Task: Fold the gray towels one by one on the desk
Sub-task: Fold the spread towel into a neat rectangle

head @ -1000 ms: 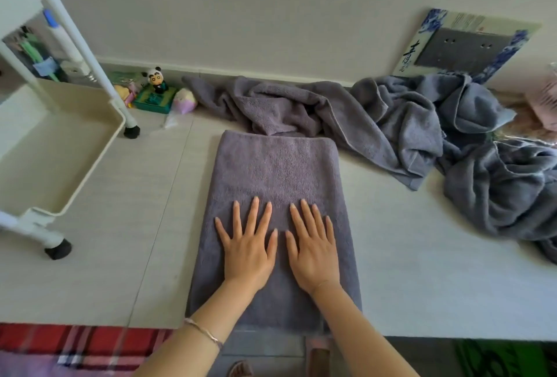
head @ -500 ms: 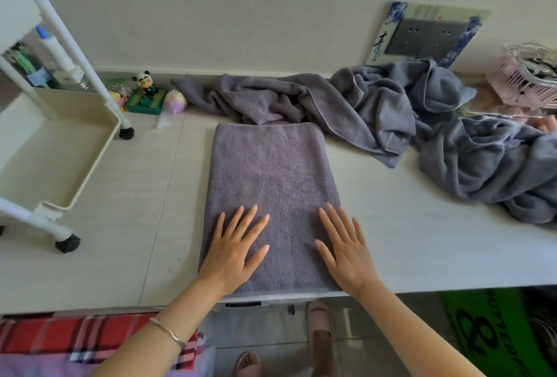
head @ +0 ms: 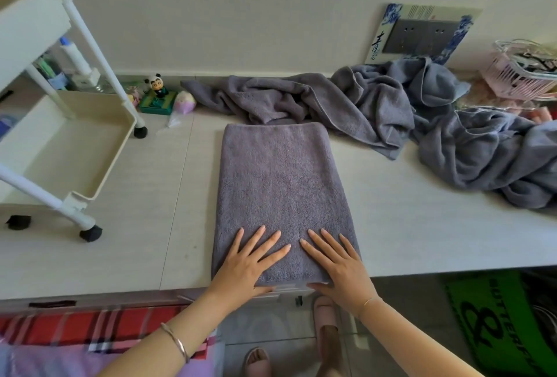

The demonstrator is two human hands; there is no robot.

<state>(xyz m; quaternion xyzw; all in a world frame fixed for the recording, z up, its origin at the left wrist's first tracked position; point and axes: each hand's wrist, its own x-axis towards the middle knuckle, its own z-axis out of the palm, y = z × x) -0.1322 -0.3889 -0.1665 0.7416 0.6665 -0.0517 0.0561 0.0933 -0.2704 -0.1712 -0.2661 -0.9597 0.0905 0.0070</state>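
While flat, towel (head: 277, 183) under both hands (head: 250, 259) (head: 337, 262).

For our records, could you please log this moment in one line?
left hand: flat on folded gray terry towel; right hand: flat on same towel; crumpled gray towels: behind, unfolded

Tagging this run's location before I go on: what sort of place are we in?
Probably a room in a home, perhaps a bedroom. A desk stands against a plain wall, with a panda figurine and a white wheeled cart on it. Plaid cloth, possibly bedding, lies below its near edge.
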